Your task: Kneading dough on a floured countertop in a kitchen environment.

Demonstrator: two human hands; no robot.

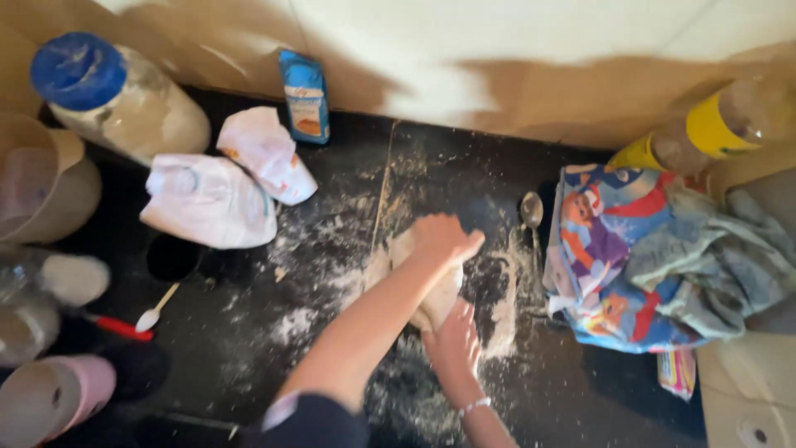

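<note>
pale dough [435, 303] in the middle of the dark, flour-dusted counter [580, 390], nearer the front edge than the back wall. left hand [444, 239] flat on the dough's far end, fingers together and pressing down, forearm running back toward the front edge in a dark sleeve. right hand [453, 342] at the dough's near end, palm down, fingers spread against it; a thin bracelet on that wrist. neither hand clenched, both laid open on the dough.

just right of the dough, a metal spoon [531, 213] lying on the floured surface, and beside it, toward the right edge, a heap of colourful printed cloth [618, 265] with a grey cloth on top. at the back right corner, a clear bottle with a yellow label [721, 124].

toward the back left, two crumpled white paper bags [224, 187] touching each other, a small blue packet [304, 97] upright against the wall, and a big jar with a blue lid [116, 95] lying tilted. near the left edge, a white plastic spoon [156, 309] and a red-handled tool [116, 326]; at the front left corner, a pink cup [54, 398].
</note>
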